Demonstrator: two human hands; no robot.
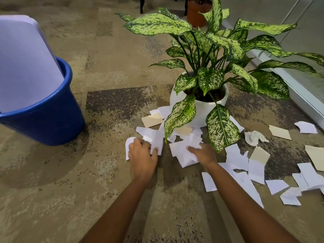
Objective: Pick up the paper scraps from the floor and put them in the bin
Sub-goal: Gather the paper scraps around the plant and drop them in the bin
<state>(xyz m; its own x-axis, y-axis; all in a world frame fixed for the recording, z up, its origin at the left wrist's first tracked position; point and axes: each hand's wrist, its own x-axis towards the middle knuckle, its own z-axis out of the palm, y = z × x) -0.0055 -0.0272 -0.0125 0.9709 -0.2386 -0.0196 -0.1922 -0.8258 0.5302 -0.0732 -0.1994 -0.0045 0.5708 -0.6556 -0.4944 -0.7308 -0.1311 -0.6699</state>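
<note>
On the mottled tan-and-brown carpet [105, 76], just in front of a round, speckled white pot [198, 113], the paper scraps [238, 158] lay in a loose scatter. Most were thin white pieces with torn, jagged edges and fold creases. Among them were flat cream pieces [279, 132] with straighter, card-like edges and one crumpled white wad [254, 137]. The scatter ran from the foot of the pot out to the right, with many pieces overlapping.

The left hand [142, 155] was down on the heap, its fingers curled over white scraps and its thumb pinching a narrow creased strip [157, 141]. The right hand [204, 153], just beside it, grasped a bunch of bent white pieces [182, 153], fingers bent round their edges. Both bare forearms reached in from the bottom edge.

The plant [220, 127] in the white pot had broad, glossy, pointed leaves, green flecked with pale yellow, and two low leaves drooped over the scraps. Dark soil showed inside the rim.

The bin [52, 123], a smooth blue plastic bucket with a rolled lip, stood well to the left, apart from the scraps. Large smooth white sheets [26, 67] curved up out of it. A terracotta pot [194, 14] stood farther back.
</note>
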